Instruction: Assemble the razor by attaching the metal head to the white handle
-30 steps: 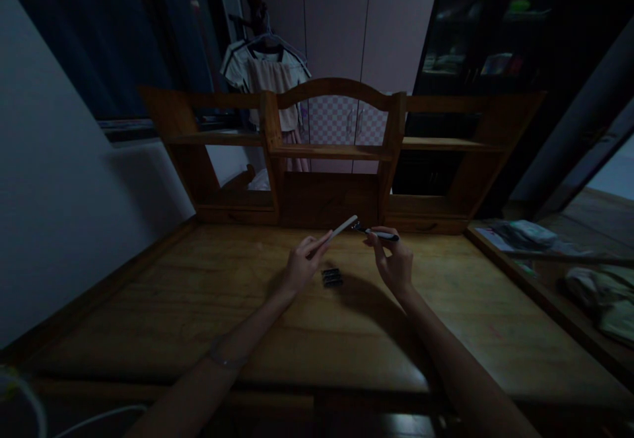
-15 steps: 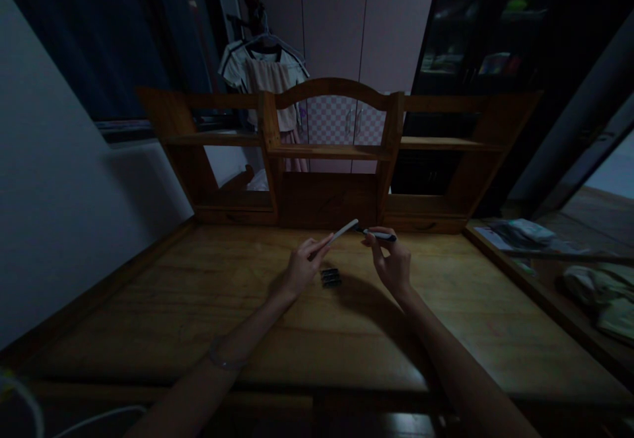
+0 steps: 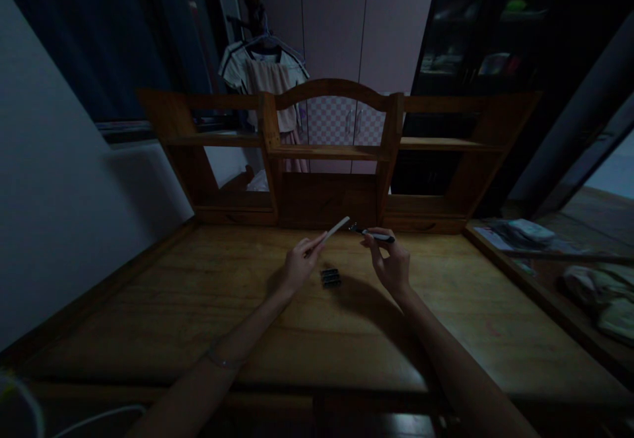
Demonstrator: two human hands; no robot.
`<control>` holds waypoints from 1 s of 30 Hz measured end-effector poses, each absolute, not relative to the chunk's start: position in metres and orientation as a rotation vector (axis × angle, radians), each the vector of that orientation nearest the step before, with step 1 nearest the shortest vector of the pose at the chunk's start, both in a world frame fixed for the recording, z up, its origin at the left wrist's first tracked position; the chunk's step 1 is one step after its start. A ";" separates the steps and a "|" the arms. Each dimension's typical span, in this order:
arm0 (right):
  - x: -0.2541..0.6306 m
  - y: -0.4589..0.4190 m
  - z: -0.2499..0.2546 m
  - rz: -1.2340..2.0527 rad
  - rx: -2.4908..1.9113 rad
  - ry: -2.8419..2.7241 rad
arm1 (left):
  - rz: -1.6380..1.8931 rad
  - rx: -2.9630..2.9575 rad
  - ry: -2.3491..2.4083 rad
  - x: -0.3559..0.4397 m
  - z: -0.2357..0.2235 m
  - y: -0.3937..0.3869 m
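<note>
My left hand (image 3: 300, 263) is closed on one end of a thin, pale flat piece (image 3: 337, 227), which tilts up to the right. My right hand (image 3: 389, 259) pinches a slim black-and-white handled tool (image 3: 379, 236), its small dark head with shiny spots pointing left. The head is close to the tip of the pale piece, with a small gap between them. The tool's exact kind is too small and dark to make out. Below and between my hands, several short dark cylinders that look like batteries (image 3: 331, 277) lie side by side on the wooden desk (image 3: 222, 306).
A wooden shelf unit (image 3: 329, 152) stands along the desk's back edge. On the right is a lower surface with a plastic-wrapped bundle (image 3: 529, 230) and crumpled cloth (image 3: 594, 292). A white cable (image 3: 99, 418) hangs at the lower left. The room is dim.
My left hand has moved slightly left and down with the pale piece, away from the tool's head. The head touched or overlapped the piece before. My right hand has barely moved.
</note>
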State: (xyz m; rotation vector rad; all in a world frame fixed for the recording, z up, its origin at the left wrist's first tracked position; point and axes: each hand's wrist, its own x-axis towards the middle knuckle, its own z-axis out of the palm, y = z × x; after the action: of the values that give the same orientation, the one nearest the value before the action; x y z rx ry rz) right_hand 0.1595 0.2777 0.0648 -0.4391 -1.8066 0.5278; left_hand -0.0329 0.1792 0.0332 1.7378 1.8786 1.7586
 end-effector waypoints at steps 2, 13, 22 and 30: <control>0.160 0.278 0.065 0.528 -0.436 -1.803 | 1.784 1.733 1.859 -0.034 0.035 0.178; 0.160 0.278 0.064 0.531 -0.441 -1.816 | 1.819 1.653 1.834 -0.031 0.035 0.179; 0.160 0.278 0.064 0.525 -0.441 -1.805 | 1.787 1.598 1.754 -0.032 0.031 0.182; 0.160 0.278 0.063 0.540 -0.427 -1.815 | 1.752 1.668 1.725 -0.029 0.034 0.180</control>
State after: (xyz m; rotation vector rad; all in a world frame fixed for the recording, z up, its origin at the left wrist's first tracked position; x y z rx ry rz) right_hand 0.1604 0.2784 0.0633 -0.4274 -1.8152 0.5395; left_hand -0.0286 0.1799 0.0340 1.6684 1.7246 1.7520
